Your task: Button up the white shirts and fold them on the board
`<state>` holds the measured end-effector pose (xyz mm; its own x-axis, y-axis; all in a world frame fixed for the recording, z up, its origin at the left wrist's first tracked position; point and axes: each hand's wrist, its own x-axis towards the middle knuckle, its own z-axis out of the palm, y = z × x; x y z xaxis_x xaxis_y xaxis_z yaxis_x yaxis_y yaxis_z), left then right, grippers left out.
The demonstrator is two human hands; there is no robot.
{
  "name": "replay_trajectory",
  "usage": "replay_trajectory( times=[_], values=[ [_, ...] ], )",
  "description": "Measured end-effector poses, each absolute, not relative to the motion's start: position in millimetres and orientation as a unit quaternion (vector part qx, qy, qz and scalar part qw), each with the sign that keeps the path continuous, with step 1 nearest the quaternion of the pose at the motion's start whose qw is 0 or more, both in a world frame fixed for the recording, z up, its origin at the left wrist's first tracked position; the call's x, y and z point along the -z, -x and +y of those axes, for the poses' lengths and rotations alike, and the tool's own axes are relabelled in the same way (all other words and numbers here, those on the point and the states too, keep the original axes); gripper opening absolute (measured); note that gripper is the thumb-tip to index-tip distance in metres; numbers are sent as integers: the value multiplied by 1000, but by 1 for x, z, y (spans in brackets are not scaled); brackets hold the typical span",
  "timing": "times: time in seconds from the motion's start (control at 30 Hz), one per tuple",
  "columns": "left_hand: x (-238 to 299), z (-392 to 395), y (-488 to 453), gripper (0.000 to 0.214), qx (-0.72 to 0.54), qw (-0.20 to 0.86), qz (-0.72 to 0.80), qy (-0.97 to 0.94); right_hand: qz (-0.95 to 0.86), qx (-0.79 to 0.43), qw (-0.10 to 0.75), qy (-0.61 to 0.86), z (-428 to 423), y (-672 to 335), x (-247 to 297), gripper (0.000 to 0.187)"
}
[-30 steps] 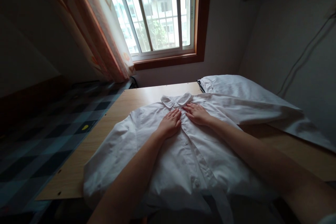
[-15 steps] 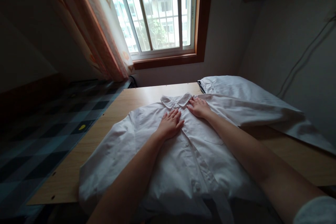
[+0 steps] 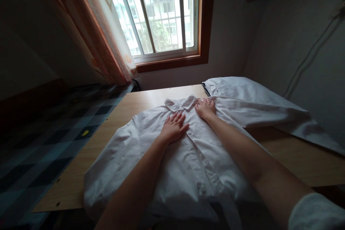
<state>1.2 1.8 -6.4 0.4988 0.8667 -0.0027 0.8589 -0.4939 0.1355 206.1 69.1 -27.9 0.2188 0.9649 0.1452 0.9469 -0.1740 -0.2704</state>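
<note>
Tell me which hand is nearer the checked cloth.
Left. The left hand lies right of the checked cloth, below the collar; the right hand lies farther right, beside the collar.

Passage for you: bare board (image 3: pixel 145 100), beyond and left of the shirt (image 3: pixel 183 165). Obstacle to you: white cloth (image 3: pixel 242 88), beyond the shirt, right.

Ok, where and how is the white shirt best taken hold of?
Probably by the collar, pinched from the window side: its folded band forms the far edge of the white shirt on the wooden board. The left hand lies below it, the right hand beside it.
</note>
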Motion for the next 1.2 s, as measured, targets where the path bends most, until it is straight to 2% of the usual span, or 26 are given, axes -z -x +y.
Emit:
replay_trajectory(
  times=[0.13, 0.27, 0.37, 0.5, 0.7, 0.97, 1.2],
  values=[
    [6, 2, 0, 73, -38, 65, 493, -867, -671, -2, 162, 724, 47, -207, 16, 56],
    [7, 4, 1, 74, -41, 65, 491, -868, -754, -39, 172, 633, 13, -200, 3, 51],
    [7, 7, 4, 63, -59, 60, 482, -872, -808, -69, 165, 561, -13, -189, 6, 47],
    [5, 10, 8, 47, -98, 54, 471, -875, -823, -67, 161, 540, -33, -184, 19, 45],
    [2, 8, 7, 38, -139, 48, 457, -877, -834, -65, 188, 515, -36, -191, 18, 38],
    [0, 4, 11, 50, -45, 73, 506, -858, -847, -78, 189, 490, -38, -194, 15, 37],
    [0, 11, 20, 59, -51, 42, 555, -829, -843, -92, 181, 498, -40, -196, 17, 39]
  ],
)
